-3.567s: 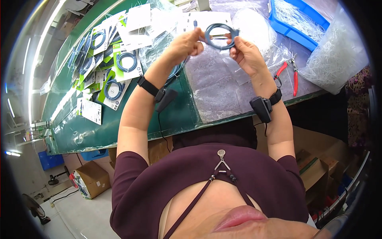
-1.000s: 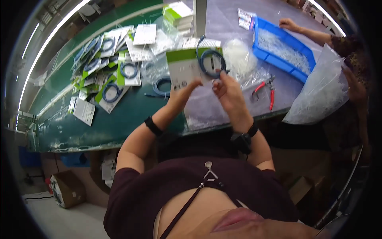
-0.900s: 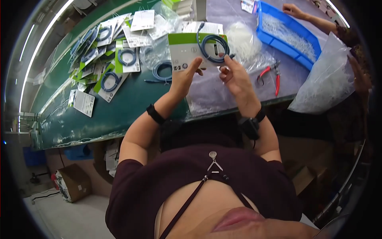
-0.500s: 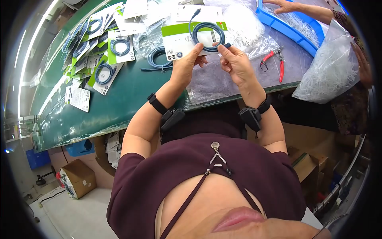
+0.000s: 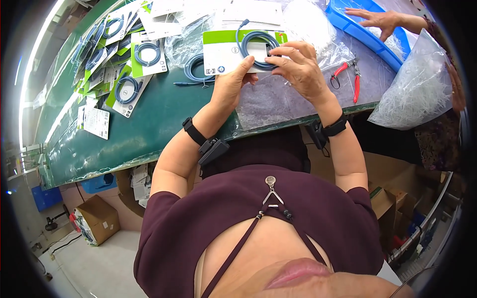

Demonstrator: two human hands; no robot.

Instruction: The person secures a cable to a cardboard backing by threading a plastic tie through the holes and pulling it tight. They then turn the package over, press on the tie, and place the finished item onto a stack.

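My left hand (image 5: 229,89) grips the lower edge of a white and green backing card (image 5: 217,55), thumb in front and fingers partly hidden behind. A coil of blue cable (image 5: 244,48) lies against the card's face, one plug end sticking up above it. At the coil's right side my right hand (image 5: 304,72) is closed, thumb and fingertips bent over the cable; part of the coil and the card's right edge are hidden behind it. Just left of the card, a loose blue cable coil (image 5: 191,71) rests on the green table mat (image 5: 149,109).
Carded blue cables (image 5: 130,89) are piled at the left. To the right lie red-handled cutters (image 5: 357,87). Beyond them, a co-worker's hand (image 5: 380,21) reaches over a blue tray (image 5: 366,43) of thin clear strips. A clear bag (image 5: 412,92) of strips stands at the table's edge.
My right hand has turned and shifted right and up, its fingers now over the coil's right side instead of at its bottom. The co-worker's hand has moved right over the tray.
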